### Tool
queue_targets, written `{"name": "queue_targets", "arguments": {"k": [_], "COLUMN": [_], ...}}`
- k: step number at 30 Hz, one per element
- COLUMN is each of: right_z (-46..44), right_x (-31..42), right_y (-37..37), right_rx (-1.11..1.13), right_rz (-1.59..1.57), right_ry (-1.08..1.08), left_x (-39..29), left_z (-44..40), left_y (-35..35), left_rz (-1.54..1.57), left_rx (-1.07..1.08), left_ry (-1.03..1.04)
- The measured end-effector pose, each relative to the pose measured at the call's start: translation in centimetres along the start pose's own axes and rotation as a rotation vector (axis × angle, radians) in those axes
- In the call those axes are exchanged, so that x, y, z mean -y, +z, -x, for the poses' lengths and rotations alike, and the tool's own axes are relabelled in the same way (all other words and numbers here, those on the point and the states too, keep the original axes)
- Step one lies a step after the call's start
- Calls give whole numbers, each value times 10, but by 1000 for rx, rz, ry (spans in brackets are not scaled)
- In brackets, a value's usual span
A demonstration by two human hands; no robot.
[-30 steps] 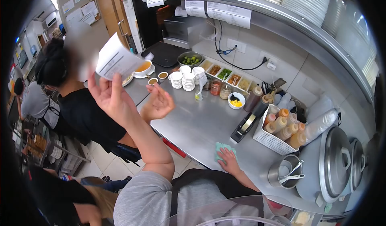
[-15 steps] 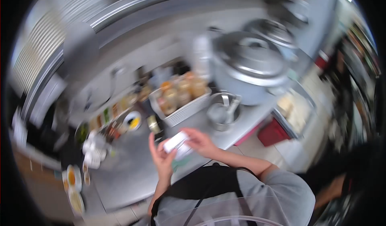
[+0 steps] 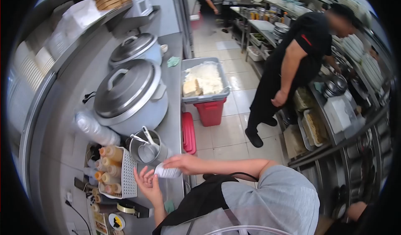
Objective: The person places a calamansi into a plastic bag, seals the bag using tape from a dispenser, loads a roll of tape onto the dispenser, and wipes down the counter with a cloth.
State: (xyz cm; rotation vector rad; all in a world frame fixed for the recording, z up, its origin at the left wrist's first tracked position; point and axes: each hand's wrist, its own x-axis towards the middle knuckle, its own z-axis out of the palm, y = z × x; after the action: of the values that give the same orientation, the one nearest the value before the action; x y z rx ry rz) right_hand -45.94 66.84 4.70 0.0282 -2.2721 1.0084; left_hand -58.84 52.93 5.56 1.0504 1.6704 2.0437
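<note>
A white slip of paper [image 3: 168,171] with rows of print, much like an order ticket, is pinched in the fingers of my right hand [image 3: 184,163]. My left hand [image 3: 148,188] is just left of it, fingers spread and palm turned up. Its thumb comes close to the slip's edge; whether they touch I cannot tell. Beyond both hands stands a metal pot [image 3: 161,152] with long-handled utensils in it. On the left, a white basket [image 3: 130,174] holds several squeeze bottles [image 3: 110,168]. A tape dispenser [image 3: 133,210] sits nearer my body, beside a small bowl [image 3: 116,221].
Two large lidded pots [image 3: 133,97] occupy the steel counter [image 3: 170,107]. Past its edge, a grey tub [image 3: 204,96] of white and pale-yellow contents rests on a red bin [image 3: 211,111]. A co-worker in black [image 3: 288,63] stands across the aisle by the shelves; other people are farther back.
My view has swung right toward the aisle, bringing the co-worker into sight. The slip stays in my right hand, while my left hand has its fingers spread beside it.
</note>
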Motion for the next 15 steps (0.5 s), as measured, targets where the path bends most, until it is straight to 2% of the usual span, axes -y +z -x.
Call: {"name": "queue_targets", "arguments": {"k": [2, 4, 6, 9, 12, 15], "right_z": [23, 46, 70, 107, 149, 198], "right_x": [-15, -19, -9, 30, 53, 82], "right_y": [-26, -67, -122, -199, -275, -349], "right_rx": [-116, -348, -539, -708, -892, -1112], "right_rz": [153, 303, 564, 841, 1128, 1215], "right_ry": [124, 230, 227, 368, 321, 315], "left_x": [14, 30, 51, 68, 80, 101], "left_z": [5, 11, 21, 39, 56, 71], "left_y": [7, 13, 21, 38, 60, 81], "left_rz": [-28, -32, -52, -52, -122, -179], "left_rx": [79, 179, 267, 369, 502, 610], "left_ry": [-15, -80, -106, -133, -199, -229]}}
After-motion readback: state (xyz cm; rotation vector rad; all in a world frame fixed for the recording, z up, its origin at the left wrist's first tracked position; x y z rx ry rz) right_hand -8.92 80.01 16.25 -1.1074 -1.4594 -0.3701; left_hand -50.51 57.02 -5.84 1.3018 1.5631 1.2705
